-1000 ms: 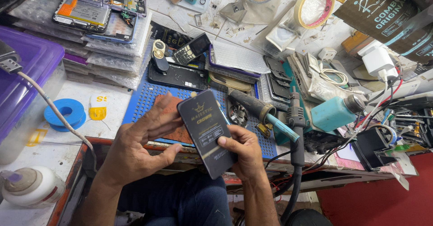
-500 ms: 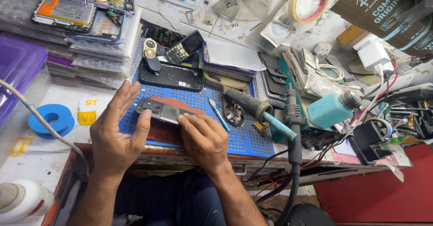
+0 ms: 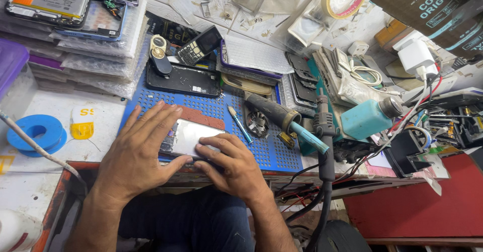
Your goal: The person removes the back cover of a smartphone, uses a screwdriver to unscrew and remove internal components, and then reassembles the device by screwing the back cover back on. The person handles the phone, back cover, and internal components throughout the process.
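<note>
Pressing phone flat on blue perforated mat, cluttered bench.

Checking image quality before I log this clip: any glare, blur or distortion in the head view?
Head view: even bright light and sharp focus; pale glare on the flat glossy phone panel under the left hand and right hand; soft shadows beneath them on the blue perforated work mat; slight wide-angle bending at the edges.

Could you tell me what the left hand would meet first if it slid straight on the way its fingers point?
The left hand points up and right across the blue perforated mat. Past the phone under its fingertips, it would probably first reach the flat black phone, though depth is uncertain.
</note>
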